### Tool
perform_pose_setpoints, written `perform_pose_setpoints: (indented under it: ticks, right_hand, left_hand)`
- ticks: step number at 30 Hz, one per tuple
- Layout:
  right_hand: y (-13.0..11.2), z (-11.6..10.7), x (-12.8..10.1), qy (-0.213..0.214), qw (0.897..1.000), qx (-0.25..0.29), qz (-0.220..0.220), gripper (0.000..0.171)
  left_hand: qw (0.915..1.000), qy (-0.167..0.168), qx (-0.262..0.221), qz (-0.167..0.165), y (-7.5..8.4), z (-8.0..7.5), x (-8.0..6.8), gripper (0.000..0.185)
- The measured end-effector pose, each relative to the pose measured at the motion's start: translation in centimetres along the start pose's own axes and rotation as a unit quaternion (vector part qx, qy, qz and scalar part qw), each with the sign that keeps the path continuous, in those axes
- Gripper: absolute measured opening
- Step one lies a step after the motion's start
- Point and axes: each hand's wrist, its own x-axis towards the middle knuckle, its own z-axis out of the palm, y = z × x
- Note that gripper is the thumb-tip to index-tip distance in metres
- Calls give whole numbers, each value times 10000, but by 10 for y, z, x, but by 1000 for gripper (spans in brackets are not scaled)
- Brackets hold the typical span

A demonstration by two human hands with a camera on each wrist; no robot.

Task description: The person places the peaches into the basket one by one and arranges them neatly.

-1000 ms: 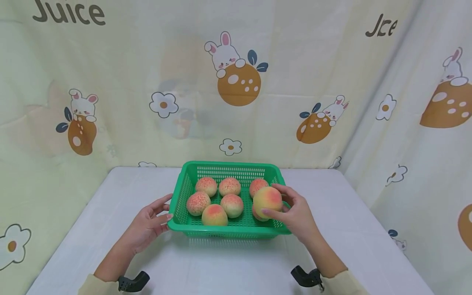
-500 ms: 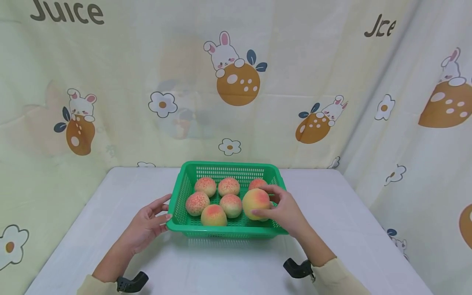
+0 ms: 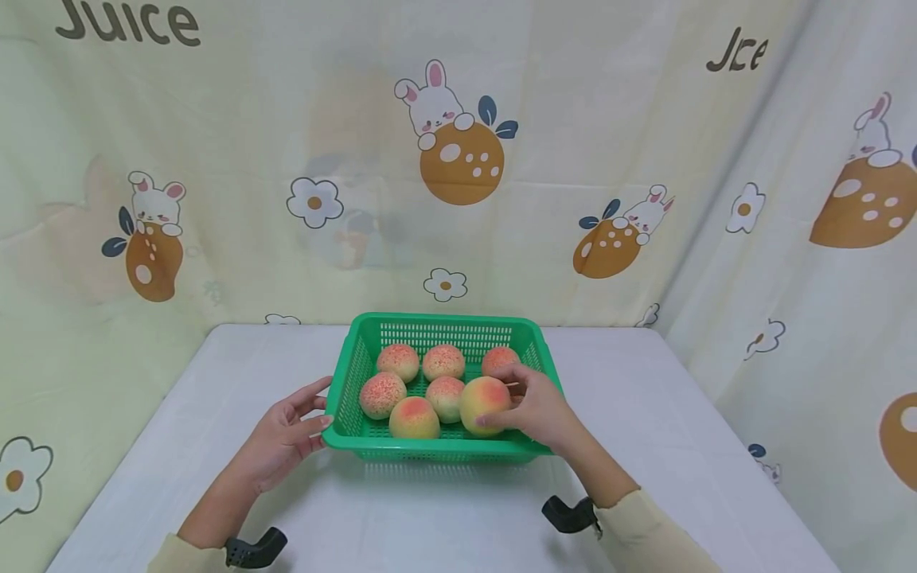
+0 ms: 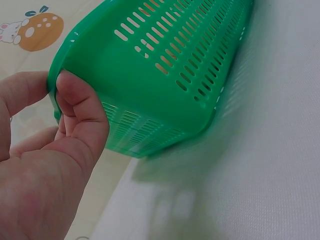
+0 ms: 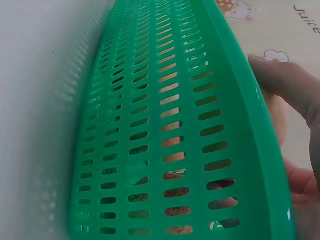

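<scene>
head view: right hand (image 3: 539,408) curled round a round yellow-pink peach (image 3: 485,405), lowering it into the front right of the green slotted plastic basket (image 3: 437,452) on the white table (image 3: 645,446), beside six other peaches (image 3: 415,382). likely placing step; next, letting go gently.

left wrist view: left hand (image 4: 45,165) pinching the basket's corner rim.

right wrist view: fingers (image 5: 287,90) over the rim; peach mostly hidden.

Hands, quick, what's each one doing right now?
Left hand: pinches the green basket rim.
Right hand: holds a peach inside the basket.
</scene>
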Motion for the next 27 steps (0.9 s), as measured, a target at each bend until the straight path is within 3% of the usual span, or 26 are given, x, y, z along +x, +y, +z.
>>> perform_pose_setpoints:
  ticks: [16,27]
  right_hand:
    - [2,1,4,-528,9949,-817,-281,62]
    - [2,6,3,-383,9892,-1365,-366,67]
  left_hand:
    - [9999,-87,-44,27,2,2,0,74]
    - [10000,-39,-7,4,3,2,-2,75]
